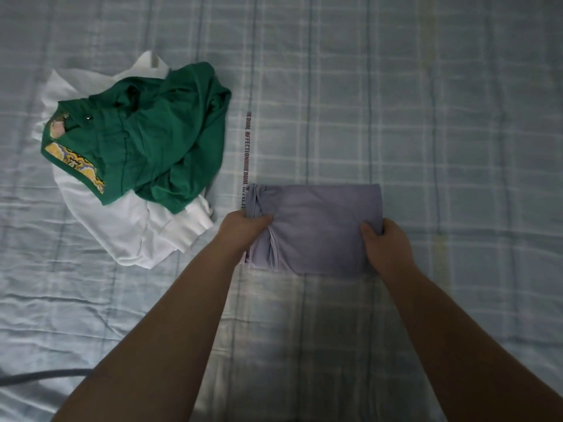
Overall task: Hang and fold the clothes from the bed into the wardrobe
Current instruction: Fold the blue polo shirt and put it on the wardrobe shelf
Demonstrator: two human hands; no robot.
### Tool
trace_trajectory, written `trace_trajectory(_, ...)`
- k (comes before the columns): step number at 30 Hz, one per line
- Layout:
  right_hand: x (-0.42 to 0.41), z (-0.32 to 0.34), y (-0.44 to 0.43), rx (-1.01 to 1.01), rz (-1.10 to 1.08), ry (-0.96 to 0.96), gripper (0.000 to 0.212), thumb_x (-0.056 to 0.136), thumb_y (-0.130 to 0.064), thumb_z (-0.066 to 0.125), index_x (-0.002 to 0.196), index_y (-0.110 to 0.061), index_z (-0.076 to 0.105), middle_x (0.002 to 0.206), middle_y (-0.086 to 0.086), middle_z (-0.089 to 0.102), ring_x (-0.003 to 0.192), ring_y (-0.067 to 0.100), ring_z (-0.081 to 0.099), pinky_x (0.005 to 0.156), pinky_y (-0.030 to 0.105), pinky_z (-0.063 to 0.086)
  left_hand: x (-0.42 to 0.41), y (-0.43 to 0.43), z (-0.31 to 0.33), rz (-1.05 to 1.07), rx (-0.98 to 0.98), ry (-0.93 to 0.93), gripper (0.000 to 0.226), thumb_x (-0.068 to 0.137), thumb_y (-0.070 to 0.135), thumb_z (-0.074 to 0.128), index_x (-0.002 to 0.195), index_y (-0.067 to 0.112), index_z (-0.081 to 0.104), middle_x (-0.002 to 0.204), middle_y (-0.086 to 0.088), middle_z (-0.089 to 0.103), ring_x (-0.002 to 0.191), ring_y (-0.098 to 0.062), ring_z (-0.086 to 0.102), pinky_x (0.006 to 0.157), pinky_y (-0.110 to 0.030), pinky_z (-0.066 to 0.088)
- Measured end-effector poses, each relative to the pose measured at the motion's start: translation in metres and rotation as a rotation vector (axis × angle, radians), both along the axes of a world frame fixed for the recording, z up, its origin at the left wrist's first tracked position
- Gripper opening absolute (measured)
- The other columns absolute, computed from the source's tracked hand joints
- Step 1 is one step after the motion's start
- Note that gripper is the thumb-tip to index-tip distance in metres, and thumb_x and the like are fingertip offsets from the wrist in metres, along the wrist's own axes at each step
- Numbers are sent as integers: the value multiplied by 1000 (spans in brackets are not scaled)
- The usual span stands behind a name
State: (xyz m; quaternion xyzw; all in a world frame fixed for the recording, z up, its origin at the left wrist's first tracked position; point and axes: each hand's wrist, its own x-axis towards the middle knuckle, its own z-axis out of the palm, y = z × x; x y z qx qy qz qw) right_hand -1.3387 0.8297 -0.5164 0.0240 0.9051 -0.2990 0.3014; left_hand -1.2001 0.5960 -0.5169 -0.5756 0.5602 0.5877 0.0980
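Gripping folded lilac garment [316,226], left hand [243,228] and right hand [388,245] pinching its ends; green top [158,141] and white garment [128,236] waiting left of my hands, unfolded.

Soft matt cloth is seen in the folded lilac garment [316,226], the green shirt [158,138] and the white top [134,236]; the bed sheet [426,117] is woven, wrinkled cotton-like fabric.

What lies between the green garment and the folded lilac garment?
Head view: only checked bedsheet with a printed text stripe separates the green garment from the lilac garment.
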Motion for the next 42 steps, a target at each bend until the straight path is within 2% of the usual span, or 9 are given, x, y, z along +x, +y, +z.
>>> trace_trajectory(3, 4, 3, 5, -99, -7, -3, 24, 99, -32, 53, 104, -9, 57, 97, 11, 61, 100, 35, 61, 77, 35, 41, 8, 4, 8, 5, -5, 134, 44, 87, 31, 74, 125, 11, 65, 107, 2, 73, 89, -12, 72, 69, -22, 58)
trace_trajectory(7, 12, 24, 15, -271, 2, 11, 23, 100, -28, 52, 117, -13, 58, 107, 8, 64, 97, 26, 61, 80, 31, 47, 21, 19, 35, 9, -92, 233, 25, 92, 31, 65, 117, 29, 66, 99, 15, 74, 93, -6, 71, 72, -19, 53)
trace_trajectory(10, 15, 58, 26, -470, -37, -31, 17, 101, -21, 53, 115, -18, 61, 109, 1, 68, 96, 15, 65, 73, 14, 47, 33, 30, 72, 92, -89, 299, 29, 93, 28, 62, 122, 27, 65, 110, 9, 74, 104, -13, 70, 84, -30, 56)
trace_trajectory(17, 30, 185, 50, -927, -103, -420, 35, 103, -18, 44, 135, -16, 57, 131, 9, 65, 119, 27, 62, 96, 46, 53, 82, 51, 213, 81, 32, 565, 36, 101, 20, 57, 134, 8, 58, 130, -14, 66, 121, -31, 62, 105, -48, 46)
trace_trajectory(20, 41, 249, 54, -1012, -47, -422, 32, 101, -22, 47, 123, -30, 68, 130, 1, 66, 117, 20, 64, 86, 36, 57, 110, 58, 281, 151, -62, 638, 31, 97, 15, 61, 126, 5, 63, 123, -16, 69, 118, -35, 63, 104, -50, 48)
trace_trajectory(25, 79, 347, 38, -1096, 151, -289, 33, 103, -20, 45, 132, -25, 59, 133, -1, 64, 120, 17, 62, 87, 30, 56, 173, 65, 377, 297, -189, 763, 34, 93, 15, 66, 125, 5, 65, 123, -16, 69, 117, -34, 64, 104, -50, 48)
trace_trajectory(31, 187, 433, -31, -1234, 446, -114, 39, 97, -16, 52, 136, -16, 55, 133, 0, 64, 123, 16, 59, 97, 26, 50, 309, 45, 464, 434, -368, 923, 33, 92, 18, 65, 125, 10, 67, 125, -13, 69, 119, -30, 64, 102, -44, 48)
trace_trajectory(38, 381, 477, -139, -1329, 825, -323, 42, 98, -17, 54, 137, -32, 55, 139, -4, 59, 128, 14, 56, 94, 23, 49, 554, 34, 512, 650, -624, 957, 30, 92, 22, 68, 122, 18, 69, 126, -11, 69, 117, -29, 65, 92, -36, 55)
trace_trajectory(42, 516, 489, -195, -1325, 1035, -431, 47, 95, -18, 54, 137, -38, 54, 141, -7, 57, 131, 14, 52, 101, 27, 47, 690, 45, 519, 861, -795, 899, 36, 90, 28, 70, 125, 22, 67, 126, -10, 68, 117, -30, 65, 100, -47, 50)
